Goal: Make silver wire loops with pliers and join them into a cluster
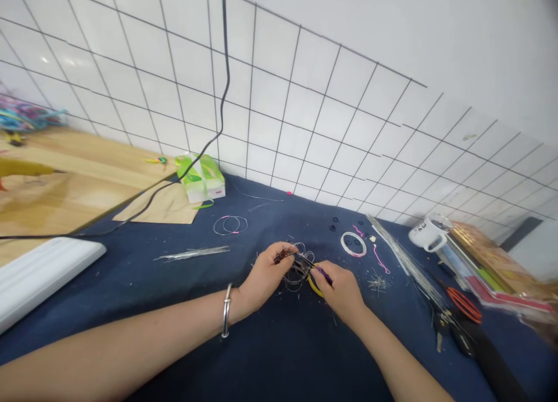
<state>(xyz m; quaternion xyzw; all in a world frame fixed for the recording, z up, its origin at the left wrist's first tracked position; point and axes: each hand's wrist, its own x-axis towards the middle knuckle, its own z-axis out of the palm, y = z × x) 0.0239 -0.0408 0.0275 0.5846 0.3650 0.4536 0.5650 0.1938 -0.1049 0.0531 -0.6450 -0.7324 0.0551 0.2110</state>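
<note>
My left hand (272,274), with a silver bangle on the wrist, pinches a small dark, wiry piece (285,255) between thumb and fingers. My right hand (342,291) is closed round a slim dark tool with a purple handle (324,276), whose tip points at that piece; its exact kind is hard to make out. Thin wire loops (295,284) spread between and beneath both hands. Against the right fingers shows a curved yellow object (314,287), partly hidden by them.
Wire lengths (196,253) and a wire ring (230,225) lie left on the dark blue cloth. To the right are a white ring (353,244), wire clippings (378,283), orange-handled scissors (464,305) and a white mug (429,232). A tissue pack (203,181) stands behind, near a black cable (222,111).
</note>
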